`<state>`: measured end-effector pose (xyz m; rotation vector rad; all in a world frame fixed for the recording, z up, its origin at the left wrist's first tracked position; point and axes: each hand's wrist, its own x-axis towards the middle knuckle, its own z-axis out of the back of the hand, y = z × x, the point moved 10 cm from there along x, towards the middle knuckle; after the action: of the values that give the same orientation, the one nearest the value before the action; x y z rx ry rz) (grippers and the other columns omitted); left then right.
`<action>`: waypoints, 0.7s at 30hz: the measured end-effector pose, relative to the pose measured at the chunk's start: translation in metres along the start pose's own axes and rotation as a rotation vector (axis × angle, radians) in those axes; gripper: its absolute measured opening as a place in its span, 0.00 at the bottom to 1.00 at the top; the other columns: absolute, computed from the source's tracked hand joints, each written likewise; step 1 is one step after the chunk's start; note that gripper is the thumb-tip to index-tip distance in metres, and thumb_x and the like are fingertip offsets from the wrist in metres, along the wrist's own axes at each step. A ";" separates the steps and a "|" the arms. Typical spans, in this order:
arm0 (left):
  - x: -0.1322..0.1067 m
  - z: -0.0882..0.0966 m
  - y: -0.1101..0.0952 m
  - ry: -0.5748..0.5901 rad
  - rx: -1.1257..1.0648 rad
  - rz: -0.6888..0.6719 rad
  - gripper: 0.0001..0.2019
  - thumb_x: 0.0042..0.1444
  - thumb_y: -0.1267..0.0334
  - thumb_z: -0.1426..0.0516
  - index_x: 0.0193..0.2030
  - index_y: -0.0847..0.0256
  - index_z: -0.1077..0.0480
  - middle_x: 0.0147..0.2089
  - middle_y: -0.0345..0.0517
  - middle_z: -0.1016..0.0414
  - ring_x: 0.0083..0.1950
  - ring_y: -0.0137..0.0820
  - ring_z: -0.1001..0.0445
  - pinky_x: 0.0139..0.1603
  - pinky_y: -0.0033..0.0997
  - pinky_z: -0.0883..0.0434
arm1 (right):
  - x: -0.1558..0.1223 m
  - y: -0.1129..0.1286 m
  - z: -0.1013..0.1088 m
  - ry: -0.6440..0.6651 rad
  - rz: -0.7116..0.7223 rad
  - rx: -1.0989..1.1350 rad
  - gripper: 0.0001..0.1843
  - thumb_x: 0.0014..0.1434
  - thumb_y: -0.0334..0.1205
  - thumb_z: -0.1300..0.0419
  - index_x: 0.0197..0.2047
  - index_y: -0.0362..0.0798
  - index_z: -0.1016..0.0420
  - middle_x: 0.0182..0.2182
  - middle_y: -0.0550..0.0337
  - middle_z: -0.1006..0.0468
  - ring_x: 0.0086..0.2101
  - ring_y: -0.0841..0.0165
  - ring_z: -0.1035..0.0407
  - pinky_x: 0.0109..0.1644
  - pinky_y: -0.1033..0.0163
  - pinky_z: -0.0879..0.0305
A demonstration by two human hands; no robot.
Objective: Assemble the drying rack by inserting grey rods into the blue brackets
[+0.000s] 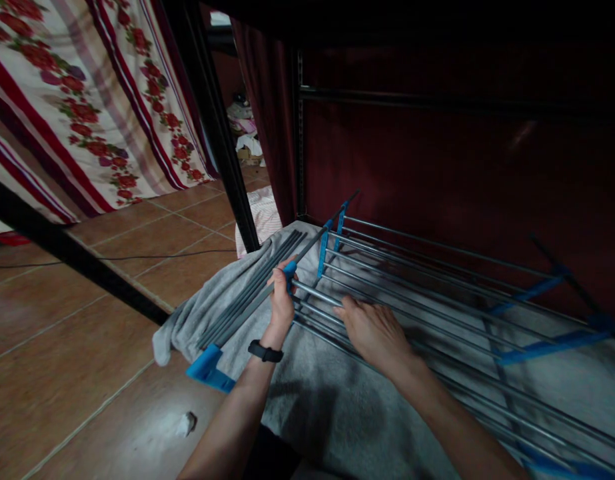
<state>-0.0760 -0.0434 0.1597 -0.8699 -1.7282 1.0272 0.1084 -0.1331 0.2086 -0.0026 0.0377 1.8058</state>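
A partly assembled rack of metal tubes (417, 267) with blue plastic connectors (323, 252) rests on a grey blanket (332, 413). My left hand (282, 297), with a black band on its wrist, is closed round a blue connector (290, 269) where a long grey pole passes through. Just right of it, my right hand (372, 327) lies over a metal tube (317, 292) that runs from that connector, its fingers curled on it. Several loose grey tubes (252, 287) lie side by side left of my left hand. Near their lower end is another blue plastic piece (210, 370).
Black metal frame posts (217, 127) rise at the left and back. A dark red cloth (412, 167) hangs behind the rack. Floral curtains (82, 100) hang at the left above a tiled floor (52, 327), where a black cable (137, 257) and a small whitish lump (186, 424) lie.
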 end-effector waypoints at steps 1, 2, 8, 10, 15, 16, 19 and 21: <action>0.000 0.000 0.000 0.000 0.001 0.001 0.40 0.62 0.30 0.57 0.51 0.67 0.23 0.29 0.43 0.36 0.27 0.27 0.40 0.23 0.26 0.43 | 0.000 0.000 0.000 0.000 0.000 0.002 0.21 0.75 0.47 0.61 0.46 0.50 0.29 0.37 0.54 0.17 0.40 0.59 0.21 0.40 0.59 0.37; 0.000 -0.001 0.000 0.002 0.000 0.002 0.40 0.62 0.29 0.57 0.50 0.66 0.23 0.29 0.44 0.36 0.28 0.27 0.40 0.23 0.26 0.43 | 0.000 0.000 0.001 -0.001 0.000 0.003 0.21 0.75 0.47 0.61 0.46 0.50 0.29 0.37 0.54 0.17 0.40 0.59 0.21 0.40 0.58 0.37; 0.001 0.000 0.002 0.076 0.046 0.003 0.36 0.64 0.33 0.56 0.53 0.64 0.25 0.30 0.42 0.35 0.27 0.27 0.40 0.25 0.27 0.41 | -0.001 0.000 0.006 -0.128 0.001 -0.021 0.20 0.74 0.47 0.59 0.47 0.49 0.28 0.38 0.54 0.18 0.38 0.61 0.22 0.39 0.58 0.35; 0.000 0.000 -0.003 0.122 0.089 -0.030 0.32 0.65 0.36 0.53 0.55 0.63 0.26 0.31 0.43 0.31 0.29 0.29 0.35 0.30 0.29 0.36 | -0.008 0.005 0.013 -0.276 0.040 -0.043 0.18 0.73 0.46 0.54 0.53 0.48 0.28 0.43 0.52 0.19 0.42 0.61 0.24 0.42 0.58 0.34; -0.005 0.005 -0.003 0.148 0.133 -0.082 0.28 0.64 0.39 0.50 0.54 0.61 0.27 0.38 0.47 0.23 0.42 0.36 0.25 0.46 0.35 0.29 | -0.054 0.034 0.010 -0.593 0.359 -0.027 0.18 0.70 0.35 0.50 0.60 0.45 0.31 0.54 0.49 0.24 0.53 0.62 0.31 0.58 0.56 0.37; -0.006 0.007 0.001 0.137 0.142 -0.075 0.28 0.64 0.39 0.50 0.51 0.61 0.25 0.38 0.47 0.23 0.42 0.36 0.25 0.47 0.35 0.29 | -0.061 0.034 0.003 -0.606 0.386 -0.007 0.18 0.69 0.33 0.49 0.59 0.46 0.30 0.53 0.50 0.24 0.54 0.62 0.31 0.60 0.57 0.38; -0.008 0.010 0.014 0.115 0.169 -0.030 0.30 0.62 0.36 0.50 0.45 0.63 0.23 0.35 0.47 0.23 0.38 0.35 0.26 0.42 0.34 0.29 | -0.066 0.012 -0.023 -0.571 0.250 0.030 0.19 0.68 0.32 0.49 0.61 0.46 0.30 0.54 0.50 0.24 0.53 0.62 0.31 0.58 0.56 0.37; -0.010 0.010 0.018 0.097 0.194 0.001 0.33 0.61 0.33 0.51 0.45 0.64 0.24 0.30 0.45 0.26 0.32 0.33 0.29 0.36 0.33 0.31 | -0.065 -0.005 -0.040 -0.525 0.132 0.044 0.21 0.68 0.32 0.49 0.63 0.45 0.33 0.56 0.49 0.25 0.52 0.62 0.31 0.56 0.57 0.35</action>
<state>-0.0800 -0.0478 0.1372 -0.7836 -1.5195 1.1137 0.1277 -0.1963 0.1699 0.5141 -0.3017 1.8859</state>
